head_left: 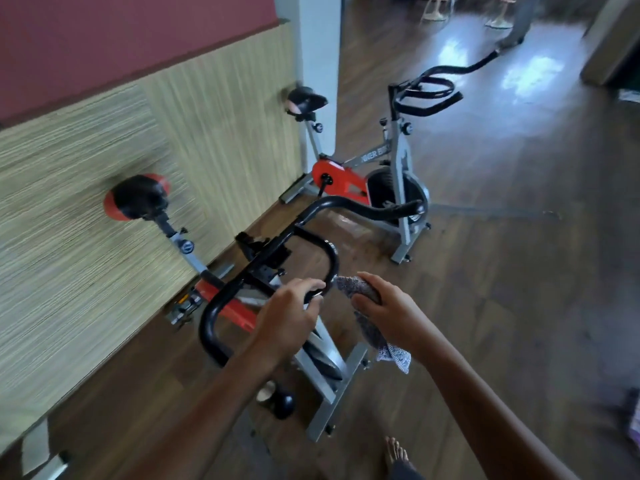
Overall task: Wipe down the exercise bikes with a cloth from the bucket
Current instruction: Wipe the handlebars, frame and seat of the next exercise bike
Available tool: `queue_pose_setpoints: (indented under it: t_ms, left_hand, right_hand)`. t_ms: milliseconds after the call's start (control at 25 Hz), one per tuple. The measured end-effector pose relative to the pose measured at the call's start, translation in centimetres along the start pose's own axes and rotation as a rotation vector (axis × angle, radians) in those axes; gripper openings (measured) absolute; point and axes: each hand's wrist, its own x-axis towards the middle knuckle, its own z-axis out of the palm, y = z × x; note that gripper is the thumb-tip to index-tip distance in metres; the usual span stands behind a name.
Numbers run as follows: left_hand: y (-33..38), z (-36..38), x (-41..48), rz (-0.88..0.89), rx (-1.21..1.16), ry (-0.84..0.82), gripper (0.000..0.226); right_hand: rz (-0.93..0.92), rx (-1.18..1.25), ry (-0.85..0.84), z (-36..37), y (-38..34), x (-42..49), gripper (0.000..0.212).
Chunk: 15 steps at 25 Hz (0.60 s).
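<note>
1. The near bike's handlebar (313, 207) is a smooth black tube with a glossy finish.
2. The cloth (394, 355) is soft woven fabric, speckled grey and white, matt.
3. The frame (337, 400) at that bike's base is smooth grey painted metal.
4. The saddle (138, 199) looks like padded vinyl, black and red, slightly shiny.
5. The far bike's chain guard (341, 178) looks like smooth red plastic.
6. The floor (519, 271) is dark wood planking, polished enough to mirror light.
7. The wall panel (86, 220) shows pale, rough, streaked grain; the upper wall (104, 36) is matt maroon.
</note>
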Motion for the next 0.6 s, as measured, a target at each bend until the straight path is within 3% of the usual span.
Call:
queue_pose_setpoints:
  t_ms: [280, 600]
  left_hand:
    - [7.3, 3.8, 8.3, 0.038, 0.057, -0.052, 0.021]
    - [11.7, 8.2, 17.0, -0.261, 0.008, 0.104, 0.018]
  right_hand:
    - [-0.007, 0.090, 0.161, -9.7, 4.9, 4.0, 0.045]
    - [-0.244, -0.005, 0.044, -20.8, 6.8, 15.8, 0.045]
